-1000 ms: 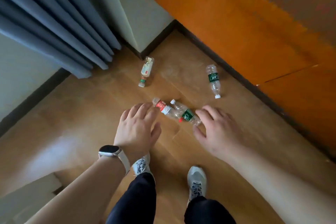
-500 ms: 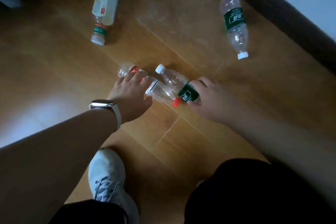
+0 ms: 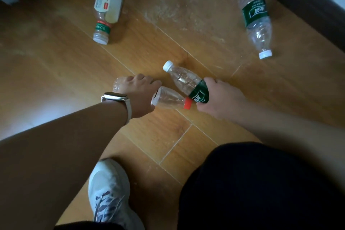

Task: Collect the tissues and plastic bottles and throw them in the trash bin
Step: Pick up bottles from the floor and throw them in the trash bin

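Both hands now closed further than half second ago: left hand wraps red-capped bottle, right hand grips green-label bottle at label, one each, likely saving trips.

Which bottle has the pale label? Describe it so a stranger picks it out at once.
Start at the dark baseboard on the right and cross the wooden floor to the far left. The pale-label bottle lies there alone on its side, cap toward the person. It alone has a cream label with a red patch and a green neck band.
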Action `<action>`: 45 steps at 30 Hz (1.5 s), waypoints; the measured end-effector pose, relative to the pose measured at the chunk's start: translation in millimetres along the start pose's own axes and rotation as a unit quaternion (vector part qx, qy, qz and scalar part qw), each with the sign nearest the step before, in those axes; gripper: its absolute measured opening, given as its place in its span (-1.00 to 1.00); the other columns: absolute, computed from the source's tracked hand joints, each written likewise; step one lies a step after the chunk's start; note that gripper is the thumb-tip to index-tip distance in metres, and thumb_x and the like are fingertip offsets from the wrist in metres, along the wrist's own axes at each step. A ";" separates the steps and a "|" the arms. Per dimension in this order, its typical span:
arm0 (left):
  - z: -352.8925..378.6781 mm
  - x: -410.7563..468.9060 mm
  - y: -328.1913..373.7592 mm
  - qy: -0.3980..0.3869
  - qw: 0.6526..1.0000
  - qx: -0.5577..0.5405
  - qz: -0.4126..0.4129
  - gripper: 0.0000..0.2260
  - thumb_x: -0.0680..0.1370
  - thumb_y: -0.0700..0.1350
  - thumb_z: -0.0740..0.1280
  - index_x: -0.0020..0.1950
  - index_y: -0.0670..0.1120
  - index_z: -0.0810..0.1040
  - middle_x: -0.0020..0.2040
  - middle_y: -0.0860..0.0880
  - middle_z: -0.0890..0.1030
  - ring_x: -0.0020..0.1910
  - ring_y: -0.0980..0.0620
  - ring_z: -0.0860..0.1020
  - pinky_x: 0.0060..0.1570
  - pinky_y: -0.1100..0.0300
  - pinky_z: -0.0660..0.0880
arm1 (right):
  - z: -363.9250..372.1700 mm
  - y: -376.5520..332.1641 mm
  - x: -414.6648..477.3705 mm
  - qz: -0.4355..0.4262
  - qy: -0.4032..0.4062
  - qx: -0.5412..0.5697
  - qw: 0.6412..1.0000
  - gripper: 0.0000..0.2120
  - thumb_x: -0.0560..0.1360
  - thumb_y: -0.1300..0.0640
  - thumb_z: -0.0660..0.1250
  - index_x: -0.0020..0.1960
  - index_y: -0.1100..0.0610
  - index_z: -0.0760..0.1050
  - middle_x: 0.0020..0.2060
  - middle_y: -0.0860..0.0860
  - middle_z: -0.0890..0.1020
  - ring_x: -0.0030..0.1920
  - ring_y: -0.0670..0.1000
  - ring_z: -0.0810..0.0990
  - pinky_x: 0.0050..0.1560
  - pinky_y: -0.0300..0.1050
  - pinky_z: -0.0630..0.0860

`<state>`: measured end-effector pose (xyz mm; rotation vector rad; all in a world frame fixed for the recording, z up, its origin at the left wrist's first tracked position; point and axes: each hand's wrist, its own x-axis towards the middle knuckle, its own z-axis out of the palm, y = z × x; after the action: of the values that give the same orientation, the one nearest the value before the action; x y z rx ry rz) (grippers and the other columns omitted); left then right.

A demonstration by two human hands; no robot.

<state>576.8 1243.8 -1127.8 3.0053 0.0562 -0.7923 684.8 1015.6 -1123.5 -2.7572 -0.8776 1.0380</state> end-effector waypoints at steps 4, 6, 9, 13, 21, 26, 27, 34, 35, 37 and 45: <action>-32.4 -15.5 -23.4 0.019 0.998 -0.050 -0.022 -0.44 0.42 0.16 0.39 0.37 0.10 0.35 0.26 0.01 0.49 0.23 -0.08 0.45 0.16 -0.04 0.45 | -31.7 -14.9 -13.1 0.012 0.058 0.036 0.998 -0.58 0.39 -0.18 0.36 0.11 -0.03 0.30 -0.13 -0.09 0.45 -0.21 -0.08 0.48 -0.30 -0.11 0.46; -55.8 -31.9 -30.9 0.022 0.995 -0.087 -0.039 -0.41 0.40 0.17 0.42 0.39 0.09 0.35 0.27 -0.01 0.49 0.26 -0.10 0.44 0.18 -0.05 0.43 | -53.9 -25.6 -27.2 0.025 0.074 0.060 0.995 -0.57 0.38 -0.18 0.37 0.12 -0.03 0.31 -0.12 -0.08 0.47 -0.19 -0.04 0.50 -0.27 -0.08 0.47; -96.3 -68.5 -35.8 0.028 0.987 -0.146 -0.066 -0.39 0.38 0.15 0.46 0.39 0.09 0.37 0.26 0.00 0.50 0.25 -0.11 0.44 0.16 -0.03 0.41 | -93.7 -46.3 -58.5 0.032 0.088 0.088 0.992 -0.55 0.35 -0.19 0.38 0.12 -0.04 0.32 -0.11 -0.06 0.50 -0.16 0.01 0.54 -0.18 0.02 0.56; -155.3 -132.8 -36.2 0.019 0.948 -0.287 -0.136 -0.39 0.36 0.13 0.52 0.35 0.11 0.40 0.11 0.05 0.49 0.10 -0.07 0.48 0.01 0.09 0.41 | -150.5 -75.1 -109.4 0.039 0.107 0.109 0.987 -0.52 0.32 -0.16 0.40 0.13 -0.01 0.33 -0.06 -0.05 0.50 -0.10 0.06 0.52 -0.11 0.00 0.52; -305.8 -281.6 -10.8 0.089 0.883 -0.400 -0.228 -0.45 0.35 0.13 0.53 0.29 0.14 0.43 0.04 0.14 0.48 0.00 0.07 0.45 -0.06 0.14 0.39 | -286.8 -135.2 -234.3 0.022 0.098 0.103 0.990 -0.47 0.34 -0.22 0.36 0.19 -0.06 0.28 0.04 -0.06 0.50 -0.02 0.09 0.54 -0.05 0.05 0.55; -400.4 -361.3 7.4 0.140 0.829 -0.467 -0.275 -0.47 0.29 0.17 0.51 0.22 0.22 0.44 0.01 0.21 0.51 -0.04 0.08 0.55 -0.07 0.11 0.52 | -366.8 -174.5 -320.5 -0.031 0.143 0.127 0.981 -0.44 0.29 -0.27 0.33 0.22 -0.10 0.30 0.00 -0.11 0.52 -0.07 0.04 0.57 -0.12 0.05 0.57; -418.8 -375.9 10.7 0.149 0.819 -0.478 -0.281 -0.49 0.29 0.17 0.50 0.20 0.24 0.45 0.01 0.22 0.52 -0.05 0.09 0.57 -0.09 0.10 0.55 | -382.6 -181.0 -337.2 -0.042 0.151 0.133 0.979 -0.43 0.29 -0.28 0.32 0.22 -0.11 0.30 -0.02 -0.13 0.52 -0.08 0.02 0.57 -0.14 0.04 0.58; -550.0 -458.6 43.8 0.240 0.782 -0.499 -0.288 -0.63 0.37 0.08 0.52 0.08 0.18 0.45 -0.01 0.15 0.56 -0.04 0.10 0.55 -0.15 0.25 0.49 | -492.1 -211.8 -449.9 -0.108 0.185 0.147 0.966 -0.44 0.34 -0.21 0.38 0.27 -0.07 0.32 -0.06 -0.12 0.50 -0.13 -0.06 0.53 -0.28 -0.12 0.51; -564.2 -467.1 48.5 0.251 0.776 -0.503 -0.286 -0.62 0.37 0.08 0.52 0.09 0.20 0.44 0.00 0.16 0.57 -0.02 0.11 0.55 -0.10 0.19 0.50 | -503.6 -213.1 -463.1 -0.112 0.190 0.154 0.963 -0.45 0.35 -0.19 0.39 0.26 -0.07 0.32 -0.05 -0.13 0.50 -0.11 -0.07 0.52 -0.26 -0.12 0.51; -589.5 -482.4 56.9 0.270 0.765 -0.514 -0.280 -0.61 0.38 0.09 0.51 0.12 0.21 0.44 -0.01 0.18 0.59 -0.01 0.16 0.56 -0.08 0.18 0.51 | -523.6 -215.8 -487.7 -0.113 0.209 0.153 0.959 -0.47 0.36 -0.19 0.39 0.24 -0.07 0.31 -0.04 -0.14 0.49 -0.09 -0.08 0.51 -0.20 -0.07 0.54; -670.7 -520.3 65.9 0.317 0.728 -0.567 -0.221 -0.62 0.41 0.07 0.52 0.15 0.20 0.47 -0.03 0.17 0.62 -0.07 0.18 0.60 -0.20 0.30 0.47 | -571.4 -230.6 -559.9 -0.089 0.266 0.175 0.944 -0.45 0.33 -0.25 0.35 0.23 -0.11 0.29 0.00 -0.17 0.48 -0.05 -0.09 0.52 -0.15 0.02 0.61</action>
<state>457.3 1191.8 -286.3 1.8653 0.9104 0.3083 587.6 984.4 -297.2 -2.4080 -0.7484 0.3380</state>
